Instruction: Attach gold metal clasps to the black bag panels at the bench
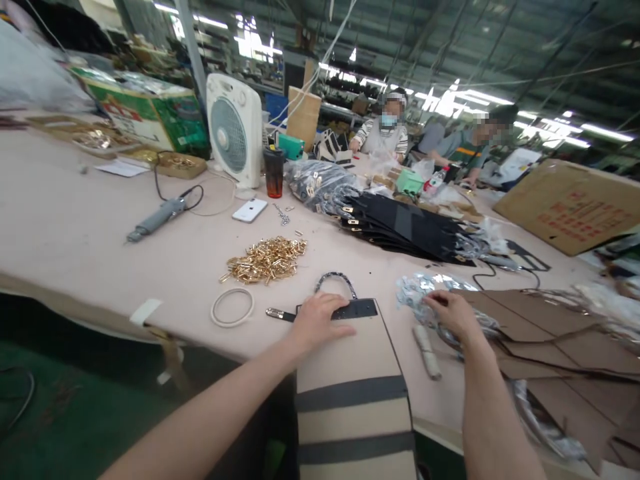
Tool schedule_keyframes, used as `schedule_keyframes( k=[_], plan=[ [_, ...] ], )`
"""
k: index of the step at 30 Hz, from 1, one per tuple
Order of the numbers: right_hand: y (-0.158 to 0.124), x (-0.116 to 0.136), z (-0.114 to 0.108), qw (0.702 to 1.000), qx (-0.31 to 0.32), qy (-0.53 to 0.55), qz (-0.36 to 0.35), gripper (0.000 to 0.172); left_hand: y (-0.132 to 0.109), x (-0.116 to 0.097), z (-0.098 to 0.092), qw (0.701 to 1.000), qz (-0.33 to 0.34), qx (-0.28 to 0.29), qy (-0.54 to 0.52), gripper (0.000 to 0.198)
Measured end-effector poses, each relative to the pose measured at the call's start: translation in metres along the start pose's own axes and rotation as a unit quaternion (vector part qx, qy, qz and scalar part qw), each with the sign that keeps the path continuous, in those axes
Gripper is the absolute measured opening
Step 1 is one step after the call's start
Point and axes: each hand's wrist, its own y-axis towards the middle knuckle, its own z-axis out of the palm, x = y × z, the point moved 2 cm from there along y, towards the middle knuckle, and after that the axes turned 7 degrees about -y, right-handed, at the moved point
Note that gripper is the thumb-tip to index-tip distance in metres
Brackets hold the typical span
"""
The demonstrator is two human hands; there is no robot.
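Note:
Spread over the top of a beige bag panel with black bands (357,357), my left hand (320,323) lies with its thumb apart. The panel hangs over the table's front edge. Its dark top strip has a chain handle (336,275) above it and a strap with a metal end (280,314) poking out left. To the right, my right hand (453,312) is at a pile of small pale discs (417,288), thumb and fingers drawn together; whatever is between them is too small to make out. A rolled greyish piece (427,352) lies between the panel and my right forearm.
Gold metal pieces (267,259) are heaped ahead, near a roll of tape (233,307). Behind lie a phone (250,210), an electric screwdriver (157,219), a fan (234,130) and stacked black panels (400,223). Brown panels (545,327) cover the right side. Two people work across the table.

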Motion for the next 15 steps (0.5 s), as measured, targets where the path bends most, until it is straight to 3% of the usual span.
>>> schedule_keyframes(
  k=[2, 4, 10, 15],
  plan=[
    [-0.014, 0.016, -0.003, 0.998, -0.041, 0.052, 0.017, 0.04, 0.001, 0.001, 0.0, 1.0, 0.009, 0.009, 0.001, 0.06],
    [-0.03, 0.041, 0.0, 0.99, -0.033, 0.135, 0.0, 0.044, 0.0, 0.002, -0.001, 1.0, 0.017, 0.011, 0.01, 0.06],
    [-0.072, 0.131, 0.029, 0.946, 0.083, 0.308, -0.054, 0.038, -0.014, 0.007, -0.014, 0.997, 0.007, 0.003, 0.071, 0.062],
    [-0.082, 0.181, 0.059, 0.89, 0.196, 0.408, -0.048, 0.036, -0.019, 0.011, -0.019, 0.997, 0.005, 0.0, 0.077, 0.062]
  ],
)
